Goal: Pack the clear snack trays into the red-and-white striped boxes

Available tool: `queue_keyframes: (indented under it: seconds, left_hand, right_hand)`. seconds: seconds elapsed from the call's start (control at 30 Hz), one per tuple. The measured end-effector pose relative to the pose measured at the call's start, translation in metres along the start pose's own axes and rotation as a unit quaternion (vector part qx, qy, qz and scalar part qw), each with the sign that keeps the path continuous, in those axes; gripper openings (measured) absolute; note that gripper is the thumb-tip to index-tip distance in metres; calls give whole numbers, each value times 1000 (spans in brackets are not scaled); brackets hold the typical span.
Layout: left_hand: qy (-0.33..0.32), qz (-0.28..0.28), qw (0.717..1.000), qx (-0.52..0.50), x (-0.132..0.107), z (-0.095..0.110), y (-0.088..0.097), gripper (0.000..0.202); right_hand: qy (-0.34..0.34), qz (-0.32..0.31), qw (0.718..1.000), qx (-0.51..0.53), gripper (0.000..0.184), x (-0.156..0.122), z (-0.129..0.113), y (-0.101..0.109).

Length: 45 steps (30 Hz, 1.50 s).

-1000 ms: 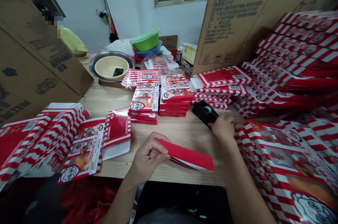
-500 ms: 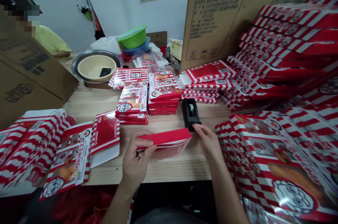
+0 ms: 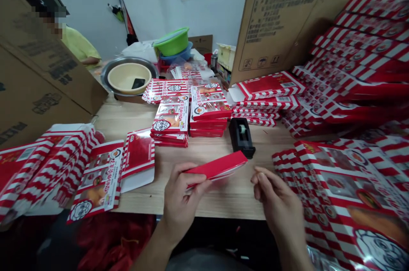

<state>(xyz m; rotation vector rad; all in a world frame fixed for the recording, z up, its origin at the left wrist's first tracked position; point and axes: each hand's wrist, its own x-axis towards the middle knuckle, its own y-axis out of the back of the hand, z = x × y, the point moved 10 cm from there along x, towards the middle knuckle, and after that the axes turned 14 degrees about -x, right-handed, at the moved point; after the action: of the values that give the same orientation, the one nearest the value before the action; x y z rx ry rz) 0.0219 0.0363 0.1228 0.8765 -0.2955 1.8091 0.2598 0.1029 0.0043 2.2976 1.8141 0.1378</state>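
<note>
My left hand (image 3: 182,203) grips a red carton (image 3: 220,165) by its left end. The carton is tilted edge-up above the table, its right end raised, with a thin white edge along its lower side. Just right of that end, my right hand (image 3: 277,200) is closed, thumb and fingertip pinched together. Whatever lies in the pinch, if anything, is too small to make out. Behind the carton stands a black tape dispenser (image 3: 242,136) holding a small roll of clear tape, apart from my right hand.
Finished-looking printed cartons (image 3: 171,117) are piled mid-table. Flat cartons (image 3: 99,181) lie at left beside a leaning row. Tall carton stacks (image 3: 345,194) crowd the right. Large cardboard boxes (image 3: 275,19) flank the table. A cream basin (image 3: 115,79) and a person in a yellow sleeve (image 3: 79,45) are behind.
My right hand has come away from the dispenser's front, toward me, its fingers still pinched. The carton in my left hand has tilted, its right end higher. The whole view has shifted slightly.
</note>
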Motion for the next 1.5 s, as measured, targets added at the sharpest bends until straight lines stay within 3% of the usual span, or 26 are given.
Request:
queue_keyframes:
  seconds: [0.03, 0.1, 0.2, 0.3, 0.43, 0.5, 0.63, 0.73, 0.8, 0.9, 0.97, 1.03, 1.1, 1.2, 1.3, 1.4, 1.5]
  left_hand:
    - [-1, -4, 1000, -4, -1, 2, -1, 9]
    - [1, -5, 1000, -12, -3, 4, -1, 10]
    - [1, -20, 1000, -9, -4, 5, -3, 12]
    - [-12, -80, 997, 16, 2, 10, -7, 13]
    - [-13, -236, 969, 71, 9, 15, -21, 33]
    - [-1, -285, 954, 92, 11, 14, -26, 37]
    - [17, -304, 944, 125, 17, 11, -33, 35]
    - [28, -298, 943, 147, 21, 8, -28, 41]
    - [44, -278, 947, 156, 20, 10, -6, 38]
    - [59, -196, 961, 187, 6, 26, 60, 35]
    - [66, -85, 968, 229, -13, 38, 120, 40]
    - [57, 60, 965, 250, -37, 46, 182, 40]
    - [47, 128, 954, 265, -61, 37, 219, 40]
    - [51, 105, 932, 344, -84, -3, 234, 30]
    - [52, 84, 907, 409, -103, -43, 238, 18]
    - [64, 97, 896, 428, -120, -66, 245, 15]
    - [72, 115, 890, 436, -129, -71, 250, 16]
  right_hand:
    - [23, -27, 999, 32, 36, -17, -23, -5]
    - [41, -107, 990, 86, 55, -45, -62, -29]
    - [34, -136, 979, 146, 77, -61, -91, -59]
    - [1, -100, 983, 155, 88, -57, -88, -73]
    - [-16, -103, 985, 140, 92, -53, -81, -76]
    - [-20, -108, 986, 128, 91, -52, -77, -75]
    - [-20, -92, 993, 72, 89, -42, -56, -70]
    - [27, -92, 995, 42, 77, -31, -41, -70]
    - [69, -104, 992, 8, 56, -24, -34, -75]
    - [130, -131, 981, -60, 39, -20, -28, -99]
    - [196, -191, 955, -111, 37, -29, -31, -138]
    - [270, -268, 914, -143, 35, -48, -37, -188]
    - [305, -310, 888, -149, 40, -64, -41, -234]
    - [317, -335, 871, -169, 61, -77, -43, -290]
    - [311, -342, 865, -195, 63, -78, -37, -319]
    - [314, -335, 865, -201, 60, -73, -30, -313]
    - [327, -330, 865, -191, 58, -72, -23, -284]
